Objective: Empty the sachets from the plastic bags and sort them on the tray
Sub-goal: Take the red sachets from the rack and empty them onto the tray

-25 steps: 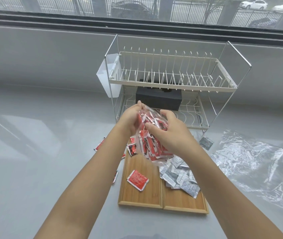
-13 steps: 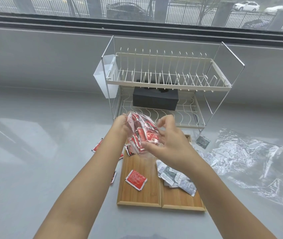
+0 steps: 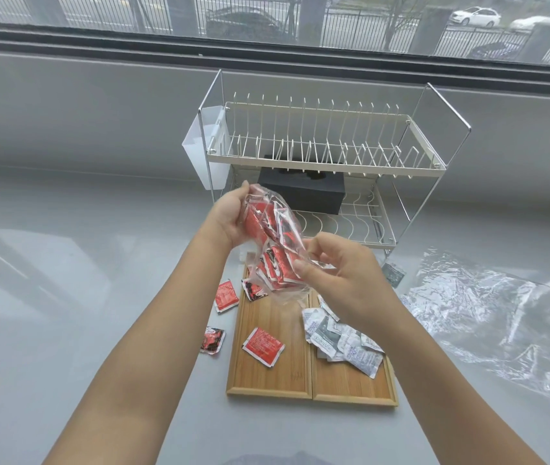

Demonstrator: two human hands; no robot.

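A clear plastic bag (image 3: 273, 243) full of red sachets hangs tilted above the far end of a two-part wooden tray (image 3: 267, 374). My left hand (image 3: 230, 214) grips the bag's upper end; my right hand (image 3: 334, 276) pinches its lower right edge. One red sachet (image 3: 263, 346) lies in the tray's left half and another (image 3: 254, 290) at its far edge. A heap of white and grey sachets (image 3: 340, 337) fills the right half. Two red sachets (image 3: 226, 296) (image 3: 212, 340) lie on the counter left of the tray.
A two-tier wire dish rack (image 3: 327, 162) stands behind the tray, with a black box (image 3: 304, 193) on its lower shelf and a white cup (image 3: 205, 152) on its left side. An empty crumpled plastic bag (image 3: 488, 313) lies to the right, a grey sachet (image 3: 393, 274) beside it.
The bag has been raised and tipped, my left hand moving up and my right hand shifting to its lower edge. A red sachet now lies at the tray's far left edge.
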